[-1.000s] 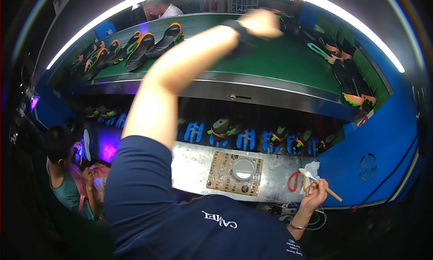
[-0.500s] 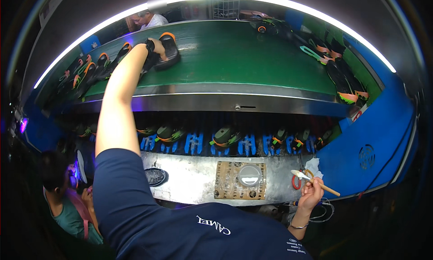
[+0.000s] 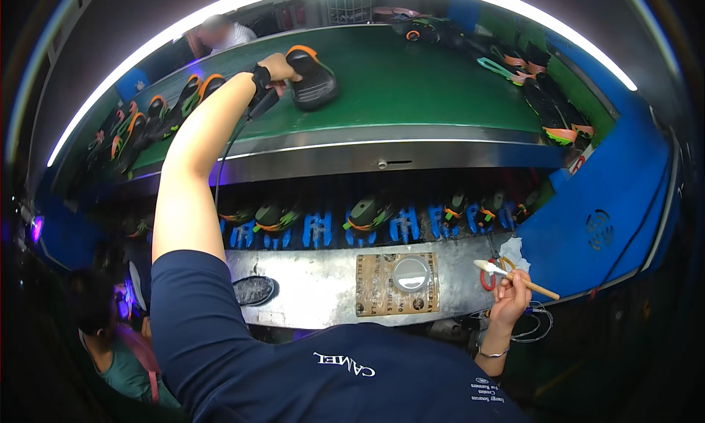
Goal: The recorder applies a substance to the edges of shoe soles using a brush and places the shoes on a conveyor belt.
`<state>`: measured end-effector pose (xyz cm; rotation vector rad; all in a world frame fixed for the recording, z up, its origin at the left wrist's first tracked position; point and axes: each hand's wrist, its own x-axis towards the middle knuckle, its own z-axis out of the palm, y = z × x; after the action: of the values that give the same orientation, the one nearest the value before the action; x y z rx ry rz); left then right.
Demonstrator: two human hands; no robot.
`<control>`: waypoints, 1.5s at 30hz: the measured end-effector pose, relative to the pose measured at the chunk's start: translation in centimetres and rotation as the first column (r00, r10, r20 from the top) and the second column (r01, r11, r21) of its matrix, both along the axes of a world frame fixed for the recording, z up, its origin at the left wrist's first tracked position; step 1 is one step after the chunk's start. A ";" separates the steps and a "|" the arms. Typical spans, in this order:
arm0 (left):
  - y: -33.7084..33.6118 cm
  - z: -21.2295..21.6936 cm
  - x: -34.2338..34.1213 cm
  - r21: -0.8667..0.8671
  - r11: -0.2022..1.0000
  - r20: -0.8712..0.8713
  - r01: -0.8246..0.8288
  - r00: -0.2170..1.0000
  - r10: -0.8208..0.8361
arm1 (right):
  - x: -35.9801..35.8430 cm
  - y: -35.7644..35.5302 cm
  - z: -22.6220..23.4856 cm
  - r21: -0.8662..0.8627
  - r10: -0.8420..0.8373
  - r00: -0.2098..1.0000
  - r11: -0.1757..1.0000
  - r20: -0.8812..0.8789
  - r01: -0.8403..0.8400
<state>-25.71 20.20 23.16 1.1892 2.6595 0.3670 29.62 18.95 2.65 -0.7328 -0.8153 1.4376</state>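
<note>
My left hand [image 3: 280,70] reaches far over the green conveyor belt, its fingers closed at the left edge of a black shoe sole [image 3: 316,89] with an orange heel rim. A dark band sits on that wrist. At the lower right my right hand [image 3: 510,299] grips the wooden handle of a brush [image 3: 540,288], its pale bristles pointing left. Beside the brush lie red-handled scissors [image 3: 487,277], partly covered, and crumpled white paper [image 3: 515,252]. A round clear-lidded container [image 3: 411,275] stands on a brown printed cardboard sheet [image 3: 374,298].
On the metal bench [image 3: 294,305] another dark sole [image 3: 255,291] lies left. Shoe parts line the belt's left and right [image 3: 547,114] ends. Below the belt, several shoes [image 3: 367,214] sit on blue holders [image 3: 317,230]. One person sits at lower left; another is beyond the belt.
My left hand and the orange-rimmed sole have moved right along the belt, away from the row of shoe parts. My right hand keeps the brush in nearly the same place.
</note>
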 end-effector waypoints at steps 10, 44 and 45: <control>7.5 -0.3 -0.5 -0.540 0.836 -0.439 0.095 0.816 -0.377 | 3.5 0.5 -1.0 -0.033 -0.121 0.992 0.992 0.028 0.122; -20.9 -21.9 27.2 0.131 0.636 0.613 -0.761 -0.442 -0.655 | -8.3 3.0 -11.1 0.072 0.431 0.654 0.800 0.622 -0.596; -21.0 -22.0 27.4 0.122 0.641 0.608 -0.758 -0.453 -0.652 | -8.3 3.1 -11.5 0.087 0.406 0.644 0.800 0.648 -0.593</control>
<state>1.73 -0.76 1.17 -0.0239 0.4162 1.7581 21.31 22.00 -8.87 -0.7705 -1.8296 1.5256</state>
